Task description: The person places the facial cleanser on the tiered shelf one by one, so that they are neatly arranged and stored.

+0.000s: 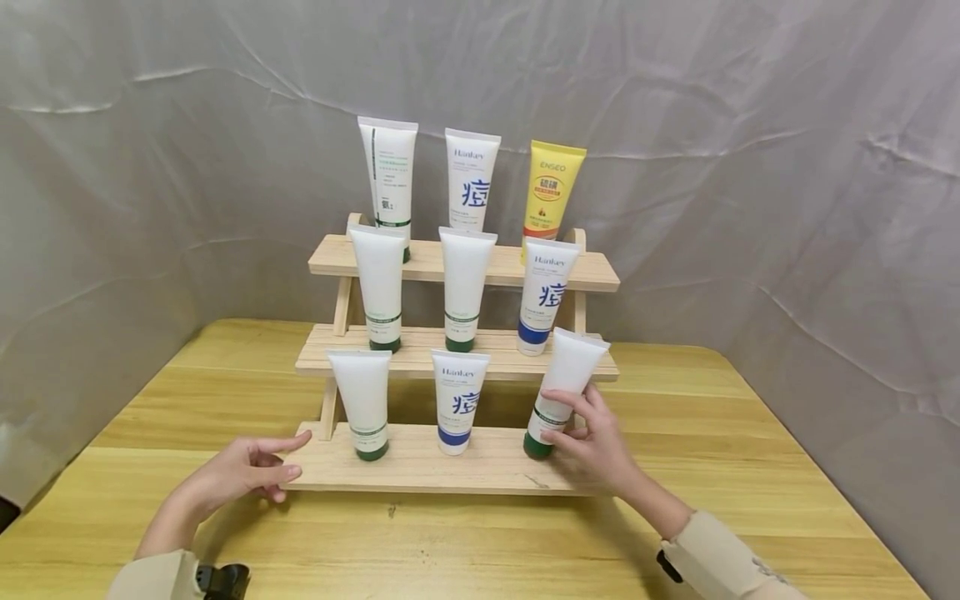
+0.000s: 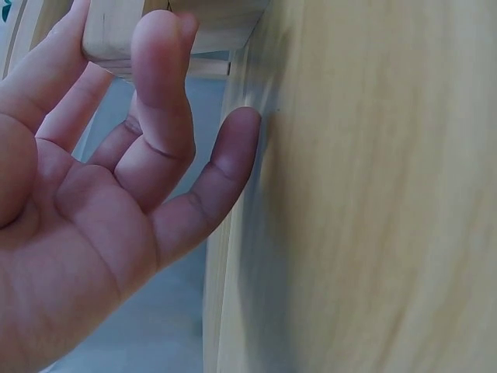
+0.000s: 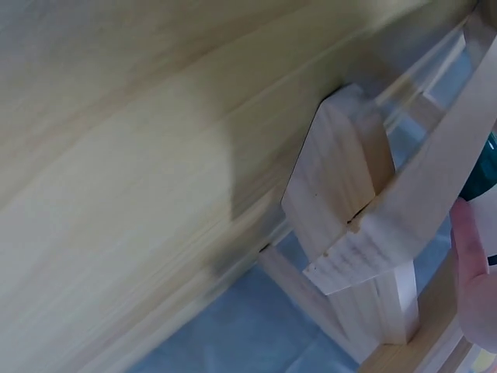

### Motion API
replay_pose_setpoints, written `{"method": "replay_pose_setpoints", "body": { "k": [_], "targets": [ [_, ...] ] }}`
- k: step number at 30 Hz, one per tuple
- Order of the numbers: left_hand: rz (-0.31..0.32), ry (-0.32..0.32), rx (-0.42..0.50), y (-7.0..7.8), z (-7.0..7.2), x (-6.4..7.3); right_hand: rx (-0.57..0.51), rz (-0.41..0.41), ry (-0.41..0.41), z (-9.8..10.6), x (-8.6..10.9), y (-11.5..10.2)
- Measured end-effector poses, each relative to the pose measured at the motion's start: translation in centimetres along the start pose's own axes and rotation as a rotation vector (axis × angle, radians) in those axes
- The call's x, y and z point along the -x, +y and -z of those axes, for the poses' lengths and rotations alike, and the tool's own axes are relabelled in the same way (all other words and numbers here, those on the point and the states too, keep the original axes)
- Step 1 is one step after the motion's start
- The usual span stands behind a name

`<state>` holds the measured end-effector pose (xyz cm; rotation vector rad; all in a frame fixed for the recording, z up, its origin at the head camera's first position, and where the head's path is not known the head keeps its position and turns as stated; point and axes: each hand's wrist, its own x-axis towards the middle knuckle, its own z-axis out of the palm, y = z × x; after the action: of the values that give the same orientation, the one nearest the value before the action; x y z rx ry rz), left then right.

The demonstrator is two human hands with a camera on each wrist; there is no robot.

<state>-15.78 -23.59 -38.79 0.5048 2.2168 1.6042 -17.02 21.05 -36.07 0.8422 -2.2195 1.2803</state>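
Observation:
My right hand (image 1: 596,437) grips a tilted white tube with a green cap (image 1: 573,367) near its lower half, at the right end of the stepped wooden stand (image 1: 420,475). The cap is right at the bottom shelf. In the right wrist view, only a fingertip (image 3: 470,249) and part of the green cap (image 3: 483,171) show. My left hand (image 1: 232,475) holds the left end of the bottom shelf, thumb and index finger at its edge. Its lower fingers curl beneath the board's end (image 2: 120,35) in the left wrist view.
Another green-capped tube (image 1: 363,400) and a blue-capped tube (image 1: 459,400) stand on the bottom shelf. The middle shelf (image 1: 420,358) holds three tubes. On the top shelf (image 1: 427,254) are two white tubes and a yellow tube (image 1: 551,187). Grey cloth (image 1: 712,167) hangs behind the table (image 1: 337,542).

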Motion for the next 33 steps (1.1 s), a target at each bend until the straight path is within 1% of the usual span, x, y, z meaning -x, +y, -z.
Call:
{"method": "replay_pose_setpoints", "body": {
  "k": [4, 9, 12, 18, 20, 22, 28, 33],
  "targets": [
    [0.010, 0.002, -0.002, 0.1, 0.0, 0.0, 0.032, -0.015, -0.009, -0.3, -0.1, 0.0],
    [0.017, 0.004, 0.001, 0.1, -0.1, 0.1, 0.065, 0.010, -0.030, -0.7, -0.3, -0.1],
    [0.009, 0.003, 0.001, 0.1, -0.1, 0.1, 0.073, 0.052, -0.035, -1.0, -0.4, -0.2],
    [0.013, 0.008, 0.008, 0.2, -0.2, 0.1, 0.091, 0.170, -0.026, -1.4, -0.3, -0.2],
    [0.014, 0.009, 0.006, 0.2, -0.2, 0.1, 0.100, 0.192, -0.023, -1.5, -0.3, -0.3],
    [0.013, 0.009, 0.004, 0.2, -0.2, 0.0, 0.105, 0.197, -0.025, -1.4, -0.3, -0.8],
    [0.007, 0.008, -0.004, 0.2, -0.2, 0.1, 0.101, 0.211, -0.049, -0.8, -0.3, -3.9],
    [-0.016, 0.010, -0.023, 0.0, -0.2, 0.1, 0.089, 0.217, -0.061, -0.6, -0.3, -4.4]
  ]
}}
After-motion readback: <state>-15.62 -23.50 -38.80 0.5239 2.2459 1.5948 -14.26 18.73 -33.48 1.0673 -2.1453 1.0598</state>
